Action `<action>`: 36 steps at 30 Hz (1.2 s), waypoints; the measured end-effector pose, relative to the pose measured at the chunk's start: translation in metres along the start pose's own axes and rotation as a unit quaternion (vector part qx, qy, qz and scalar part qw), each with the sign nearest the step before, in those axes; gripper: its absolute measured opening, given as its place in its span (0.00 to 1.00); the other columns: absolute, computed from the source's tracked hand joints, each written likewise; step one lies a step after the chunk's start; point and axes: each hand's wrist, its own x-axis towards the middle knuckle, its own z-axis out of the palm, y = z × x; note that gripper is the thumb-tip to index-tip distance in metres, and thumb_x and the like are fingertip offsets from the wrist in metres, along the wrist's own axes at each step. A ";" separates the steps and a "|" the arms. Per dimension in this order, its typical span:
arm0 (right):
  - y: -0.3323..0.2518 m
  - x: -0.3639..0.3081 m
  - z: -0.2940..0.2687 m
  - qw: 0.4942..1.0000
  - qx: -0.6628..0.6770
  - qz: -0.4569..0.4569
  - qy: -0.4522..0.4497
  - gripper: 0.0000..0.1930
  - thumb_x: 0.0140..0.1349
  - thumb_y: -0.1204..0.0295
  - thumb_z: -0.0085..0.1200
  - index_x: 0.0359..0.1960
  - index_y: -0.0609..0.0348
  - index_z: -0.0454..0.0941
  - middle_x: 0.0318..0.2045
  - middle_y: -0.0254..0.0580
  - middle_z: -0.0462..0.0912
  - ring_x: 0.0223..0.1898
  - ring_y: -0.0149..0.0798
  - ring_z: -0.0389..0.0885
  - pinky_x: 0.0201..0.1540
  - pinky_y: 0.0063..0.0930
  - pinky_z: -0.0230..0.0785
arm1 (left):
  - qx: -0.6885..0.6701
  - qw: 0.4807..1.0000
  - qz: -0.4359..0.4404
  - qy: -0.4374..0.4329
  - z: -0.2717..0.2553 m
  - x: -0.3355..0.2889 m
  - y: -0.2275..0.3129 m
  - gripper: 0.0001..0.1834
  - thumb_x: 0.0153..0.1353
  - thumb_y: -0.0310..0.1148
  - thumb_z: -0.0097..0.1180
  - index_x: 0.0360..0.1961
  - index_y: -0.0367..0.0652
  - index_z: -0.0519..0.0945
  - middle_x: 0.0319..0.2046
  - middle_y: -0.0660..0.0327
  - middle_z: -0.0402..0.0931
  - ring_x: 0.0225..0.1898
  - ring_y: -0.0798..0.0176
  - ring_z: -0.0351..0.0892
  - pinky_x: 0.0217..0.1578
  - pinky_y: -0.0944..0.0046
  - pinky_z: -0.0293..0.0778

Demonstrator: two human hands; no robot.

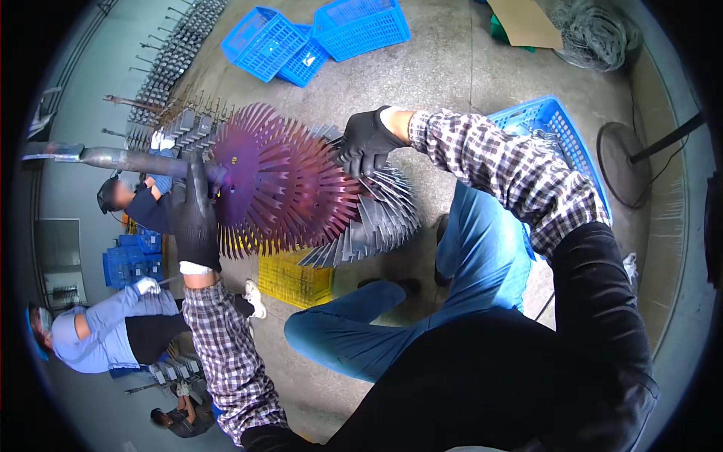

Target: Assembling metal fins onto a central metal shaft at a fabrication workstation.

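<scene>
A stack of toothed metal discs [252,169], tinted purple and red, sits in front of me at the end of a grey metal rod [124,158]. Behind its right side, dull grey metal fins [388,218] fan out. My left hand [194,222], in a black glove, closes across the rod right beside the nearest disc; its thumb is hard to make out. At the stack's upper right, my black-gloved right hand [369,143] has its fingers curled over the edge of the grey fins. What lies beneath those fingers is hidden.
A yellow crate [297,280] stands below the discs, and a blue crate [561,113] with metal parts is by my right arm. More blue crates [361,30] lie beyond. Co-workers [113,331] are at the left, near racks of metal parts [177,56]. A round stand base [623,166] is at right.
</scene>
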 end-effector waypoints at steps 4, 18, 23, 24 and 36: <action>-0.011 0.002 0.003 0.997 -0.077 0.019 0.004 0.17 0.74 0.58 0.52 0.42 0.57 0.88 0.39 0.39 0.90 0.30 0.35 0.85 0.32 0.30 0.77 | 0.193 0.979 0.061 -0.023 0.012 0.008 -0.015 0.25 0.83 0.39 0.42 0.73 0.36 0.70 0.54 0.48 0.81 0.50 0.53 0.82 0.52 0.57 0.76; 0.008 0.004 0.024 0.981 0.192 0.007 -0.024 0.12 0.76 0.71 0.47 0.49 0.64 0.82 0.42 0.53 0.89 0.29 0.40 0.87 0.26 0.27 0.79 | -0.250 0.961 -0.085 0.078 0.025 0.012 0.024 0.25 0.80 0.38 0.44 0.72 0.38 0.73 0.40 0.55 0.86 0.38 0.56 0.83 0.39 0.60 0.76; 0.019 -0.007 0.071 0.956 0.294 -0.019 -0.015 0.12 0.77 0.72 0.46 0.49 0.64 0.82 0.40 0.52 0.89 0.27 0.38 0.86 0.24 0.25 0.77 | -0.025 0.990 0.115 0.081 0.022 0.000 -0.019 0.23 0.81 0.42 0.46 0.60 0.34 0.81 0.39 0.59 0.86 0.36 0.64 0.82 0.40 0.65 0.76; 0.019 -0.010 0.082 0.957 0.290 -0.015 -0.020 0.12 0.77 0.72 0.46 0.49 0.64 0.82 0.40 0.52 0.89 0.27 0.38 0.86 0.24 0.25 0.77 | -0.024 0.990 0.107 0.082 0.021 0.000 -0.014 0.23 0.81 0.42 0.46 0.60 0.34 0.81 0.39 0.59 0.86 0.36 0.64 0.82 0.40 0.65 0.76; 0.030 -0.039 0.121 0.962 0.268 -0.036 0.043 0.17 0.79 0.61 0.51 0.51 0.63 0.83 0.32 0.44 0.90 0.25 0.33 0.86 0.24 0.20 0.74 | -0.502 0.858 -0.107 0.006 0.020 -0.006 0.005 0.17 0.78 0.41 0.55 0.50 0.36 0.84 0.40 0.59 0.86 0.38 0.68 0.82 0.43 0.68 0.77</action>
